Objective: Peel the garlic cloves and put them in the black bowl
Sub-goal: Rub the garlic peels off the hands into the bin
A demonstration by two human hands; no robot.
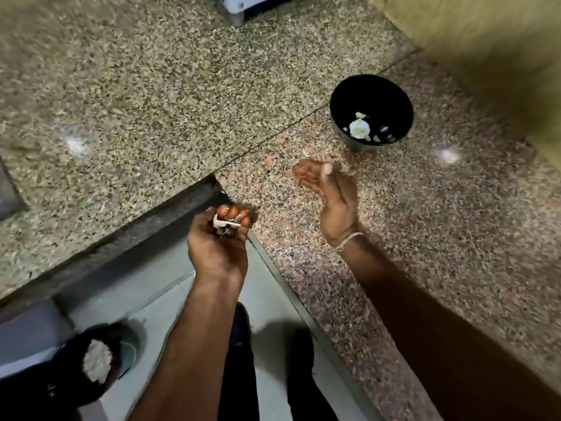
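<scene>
Granite counter [151, 101]: left hand [218, 238] holds garlic [223, 222].

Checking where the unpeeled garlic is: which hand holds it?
The left hand, fingers curled round white garlic. The right hand is open and holds nothing, near the black bowl.

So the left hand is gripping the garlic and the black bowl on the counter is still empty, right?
Not quite. The left hand does grip the garlic, but the black bowl on the counter is not empty: the head view shows a peeled clove and some skin bits inside.
</scene>
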